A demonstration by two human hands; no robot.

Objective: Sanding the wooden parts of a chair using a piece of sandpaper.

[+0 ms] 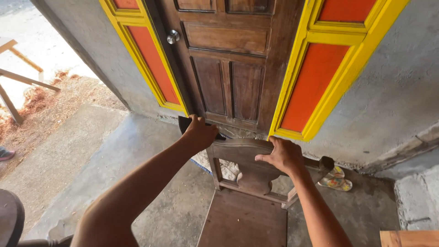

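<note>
Landmark: the wooden chair (249,201), dark brown, seat toward you, carved backrest away from you.

Beyond the chair: brown panelled door (228,64) with a round metal knob (173,36), flanked by orange panels in yellow frames (315,77), all set in a grey rendered wall (398,91). Under the chair: bare concrete floor (137,151). Far left of the chair: sawdust on the ground (50,96) and some timber legs. Right of the chair, by the wall: a pair of colourful sandals (337,179).

Your right hand (283,155) sits on the backrest's top rail, fingers curled over its far edge, clenched on it. Rail's long axis runs left-right, across your view.

Your left hand (200,132) is at the rail's left end, just above the chair's left post, closed around a dark flat block (184,123), possibly a sanding pad; can't tell for sure. The block pokes out left of the fingers, and a dark edge shows right of the hand too. Whether it touches the rail: hidden by the hand.

Left hand is nearer the post, right hand mid-rail.
</note>
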